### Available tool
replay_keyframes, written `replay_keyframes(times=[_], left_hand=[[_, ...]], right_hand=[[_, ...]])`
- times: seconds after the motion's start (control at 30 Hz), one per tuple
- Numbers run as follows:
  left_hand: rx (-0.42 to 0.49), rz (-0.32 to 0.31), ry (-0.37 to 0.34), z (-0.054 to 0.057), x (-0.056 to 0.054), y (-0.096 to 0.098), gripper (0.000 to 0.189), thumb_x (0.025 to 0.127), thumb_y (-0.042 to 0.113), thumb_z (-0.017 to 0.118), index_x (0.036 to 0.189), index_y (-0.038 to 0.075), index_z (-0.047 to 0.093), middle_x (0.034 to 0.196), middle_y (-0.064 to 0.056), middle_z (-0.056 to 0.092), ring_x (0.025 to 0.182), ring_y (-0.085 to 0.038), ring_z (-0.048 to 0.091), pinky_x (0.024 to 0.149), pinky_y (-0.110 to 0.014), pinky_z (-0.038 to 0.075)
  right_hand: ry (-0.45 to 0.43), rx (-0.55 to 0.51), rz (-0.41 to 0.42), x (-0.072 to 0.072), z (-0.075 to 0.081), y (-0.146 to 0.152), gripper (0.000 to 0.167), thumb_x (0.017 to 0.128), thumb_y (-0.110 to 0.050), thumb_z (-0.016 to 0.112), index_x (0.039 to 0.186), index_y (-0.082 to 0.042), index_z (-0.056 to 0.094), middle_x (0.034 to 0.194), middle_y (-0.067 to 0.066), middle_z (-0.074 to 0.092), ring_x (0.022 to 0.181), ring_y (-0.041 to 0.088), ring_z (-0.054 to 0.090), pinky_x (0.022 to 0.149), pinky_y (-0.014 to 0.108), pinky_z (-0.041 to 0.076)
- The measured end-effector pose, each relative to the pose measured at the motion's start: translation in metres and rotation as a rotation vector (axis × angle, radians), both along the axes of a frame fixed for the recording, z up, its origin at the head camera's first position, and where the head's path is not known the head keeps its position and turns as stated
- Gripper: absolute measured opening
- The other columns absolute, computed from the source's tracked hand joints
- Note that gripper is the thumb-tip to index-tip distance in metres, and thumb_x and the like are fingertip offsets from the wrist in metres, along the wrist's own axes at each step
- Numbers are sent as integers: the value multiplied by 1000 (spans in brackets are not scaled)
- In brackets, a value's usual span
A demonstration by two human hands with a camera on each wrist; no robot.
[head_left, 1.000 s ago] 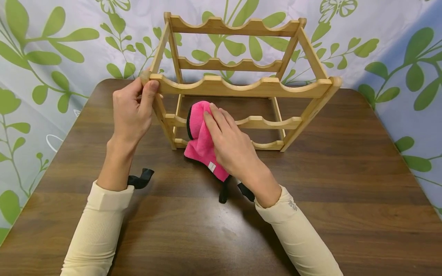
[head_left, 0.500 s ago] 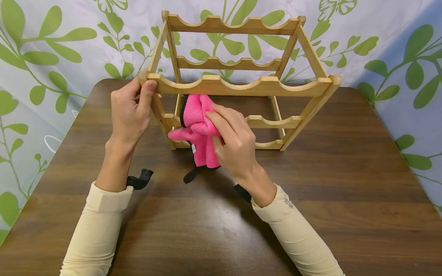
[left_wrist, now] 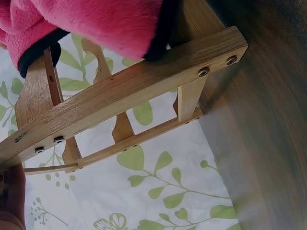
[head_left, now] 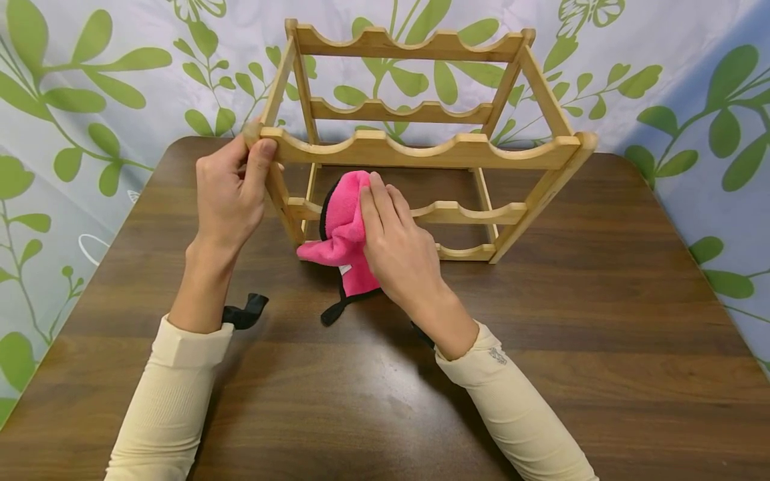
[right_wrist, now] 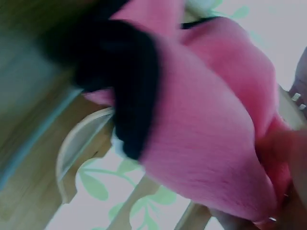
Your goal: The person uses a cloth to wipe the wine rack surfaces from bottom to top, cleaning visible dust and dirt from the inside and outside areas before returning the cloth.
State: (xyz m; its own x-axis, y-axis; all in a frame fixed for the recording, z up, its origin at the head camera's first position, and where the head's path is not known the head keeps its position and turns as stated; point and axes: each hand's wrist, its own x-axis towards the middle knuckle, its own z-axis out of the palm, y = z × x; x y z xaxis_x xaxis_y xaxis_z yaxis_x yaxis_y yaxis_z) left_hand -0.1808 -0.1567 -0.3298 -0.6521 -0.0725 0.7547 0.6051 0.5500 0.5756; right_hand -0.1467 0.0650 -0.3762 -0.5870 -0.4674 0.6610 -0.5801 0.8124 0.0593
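A light wooden wine rack with scalloped rails stands on the table. At its upper front left corner, my left hand grips the post and rail end between thumb and fingers. My right hand holds a pink microfiber cloth with black edging against the left part of the front middle rail. The fingers lie over the cloth and the thumb is hidden in the head view. In the left wrist view the cloth is draped over the rack's rail by the side post. The right wrist view is blurred, mostly filled by cloth.
The dark brown wooden table extends around the rack. Behind it hangs a pale curtain with green leaves and butterflies. A black strap end sticks out by the left wrist.
My right hand moves the cloth up and left, then slightly back down along the front of the rack. The cloth's lower end has swung left. My left hand keeps its grip on the corner.
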Motion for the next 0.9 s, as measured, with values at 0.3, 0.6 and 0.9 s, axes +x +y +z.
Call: replay_keyframes(times=[0.3, 0.6, 0.9], left_hand=[[8, 0, -5, 1, -1, 0, 19, 97, 5, 62, 87, -9, 70, 68, -14, 64, 55, -3, 49, 51, -18, 34], [8, -11, -6, 2, 0, 0, 14, 97, 2, 61, 96, -8, 72, 71, -14, 67, 60, 3, 55, 56, -14, 41], [-6, -16, 14, 0, 0, -1, 22, 98, 10, 62, 90, -9, 70, 70, -16, 67, 58, 3, 53, 54, -15, 37]], right_hand=[[-252, 67, 35, 0, 2, -1, 81, 82, -33, 82, 149, -10, 43, 157, 15, 30, 143, 35, 29, 48, 38, 54], [29, -81, 82, -12, -12, -11, 26, 92, 2, 50, 108, -9, 66, 132, 16, 56, 123, 36, 51, 57, 45, 58], [-13, -163, 125, -9, -4, -4, 19, 92, 2, 53, 102, -5, 68, 126, 20, 59, 120, 36, 54, 63, 51, 58]])
